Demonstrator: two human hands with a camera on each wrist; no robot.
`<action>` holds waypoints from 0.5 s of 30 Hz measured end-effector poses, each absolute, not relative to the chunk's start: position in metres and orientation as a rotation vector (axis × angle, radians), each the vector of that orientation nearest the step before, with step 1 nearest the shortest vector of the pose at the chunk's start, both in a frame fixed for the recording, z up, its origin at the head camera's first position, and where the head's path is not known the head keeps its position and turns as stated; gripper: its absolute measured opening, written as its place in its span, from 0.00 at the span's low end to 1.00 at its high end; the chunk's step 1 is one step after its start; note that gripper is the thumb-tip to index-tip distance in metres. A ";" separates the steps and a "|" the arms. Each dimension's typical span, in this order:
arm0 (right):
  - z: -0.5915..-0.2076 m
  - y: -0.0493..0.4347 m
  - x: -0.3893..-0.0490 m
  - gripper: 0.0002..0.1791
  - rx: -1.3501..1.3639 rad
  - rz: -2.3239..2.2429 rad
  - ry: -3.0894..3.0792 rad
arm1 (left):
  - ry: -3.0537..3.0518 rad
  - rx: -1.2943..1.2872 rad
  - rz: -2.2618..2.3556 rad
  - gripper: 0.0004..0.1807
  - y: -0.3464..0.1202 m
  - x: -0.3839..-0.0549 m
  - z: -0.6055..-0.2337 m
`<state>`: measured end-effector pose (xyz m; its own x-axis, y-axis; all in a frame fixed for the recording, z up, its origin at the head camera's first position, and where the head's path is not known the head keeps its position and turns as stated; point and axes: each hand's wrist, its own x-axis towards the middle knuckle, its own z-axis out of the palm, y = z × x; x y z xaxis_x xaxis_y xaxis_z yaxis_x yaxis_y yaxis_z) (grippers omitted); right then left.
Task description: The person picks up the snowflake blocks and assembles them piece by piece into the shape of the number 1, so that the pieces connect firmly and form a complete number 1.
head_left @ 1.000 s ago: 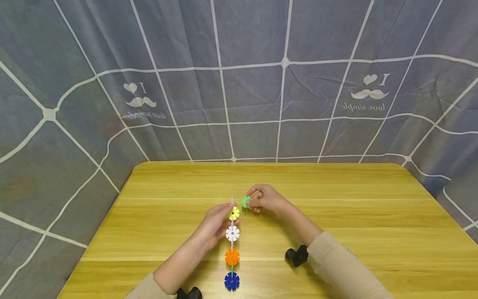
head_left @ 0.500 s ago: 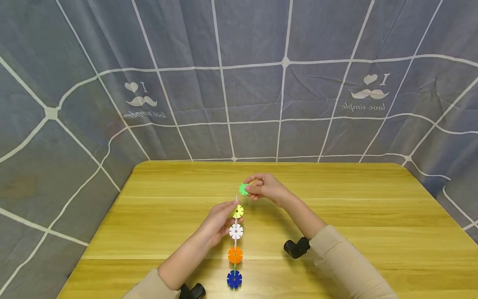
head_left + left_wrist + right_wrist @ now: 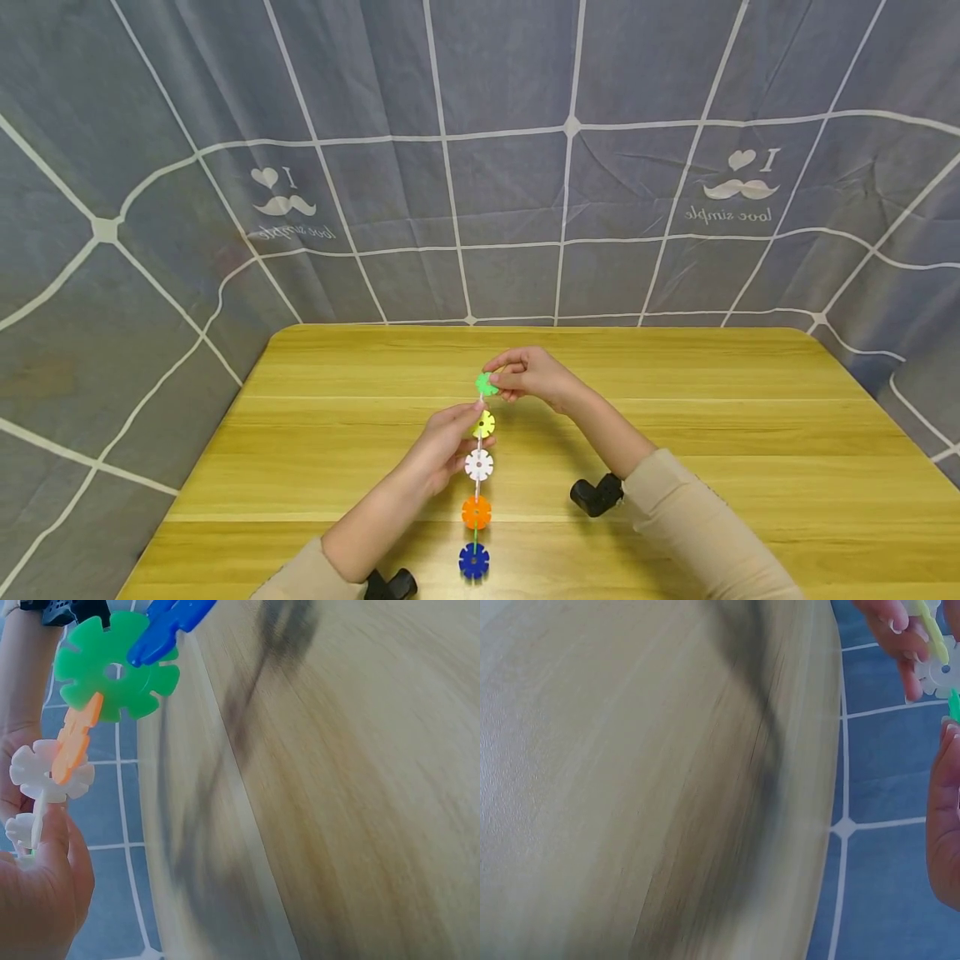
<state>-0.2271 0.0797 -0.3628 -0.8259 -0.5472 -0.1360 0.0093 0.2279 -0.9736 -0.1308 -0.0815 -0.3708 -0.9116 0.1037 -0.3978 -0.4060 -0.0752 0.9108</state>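
Observation:
A chain of notched plastic discs, joined slot to slot at right angles, runs toward the person. In the head view its blue disc (image 3: 474,563) is nearest, then come the orange disc (image 3: 476,518), white disc (image 3: 478,472) and yellow disc (image 3: 489,424). My left hand (image 3: 448,442) grips the chain near its far end, thumb by the yellow disc. A green disc (image 3: 484,384) is pinched between thumb and fingers of my right hand (image 3: 534,380). In the right wrist view that green disc (image 3: 954,706) is right at the rim of the end white disc (image 3: 933,681).
A black wrist device (image 3: 597,495) sits by the right forearm, another black one (image 3: 392,585) by the left. The wooden table (image 3: 720,400) lies beneath, its far edge close to a grey-blue curtain (image 3: 510,192) with white lines. The chain's shadow falls on the wood.
My right hand has carried the green disc up and then left, to the chain's far end. The chain in my left hand has shifted slightly right.

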 end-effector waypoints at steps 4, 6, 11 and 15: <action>-0.362 0.080 -0.227 0.13 -0.544 -1.590 2.077 | 1.872 -0.311 2.042 0.26 -0.081 -0.130 -0.372; -0.361 0.079 -0.228 0.13 -0.585 -1.551 2.102 | 1.877 -0.303 2.038 0.26 -0.080 -0.130 -0.372; -0.358 0.078 -0.232 0.11 -0.686 -1.466 2.150 | 1.888 -0.290 2.043 0.24 -0.077 -0.129 -0.372; -0.354 0.076 -0.232 0.09 -0.700 -1.464 2.146 | 1.881 -0.303 2.069 0.23 -0.075 -0.128 -0.371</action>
